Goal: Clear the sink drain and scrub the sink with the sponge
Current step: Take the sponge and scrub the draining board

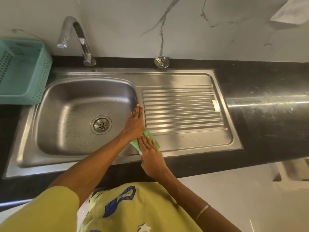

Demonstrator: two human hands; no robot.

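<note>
teal basket [25, 71] left, black countertop [267, 84], marble wall [184, 30]

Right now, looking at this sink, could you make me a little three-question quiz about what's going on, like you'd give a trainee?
1. True or false: the strainer sits in the drain.
2. Which hand presses the green sponge? A) left hand B) right hand C) neither
3. Fill in: the teal basket stands to the ____ of the sink basin.

Key:
1. False; it lies on the black counter behind the sink, near the wall.
2. B; its flat fingers lie on the sponge, while the left hand rests on the strip between basin and ribbed drainboard.
3. Left.
</note>
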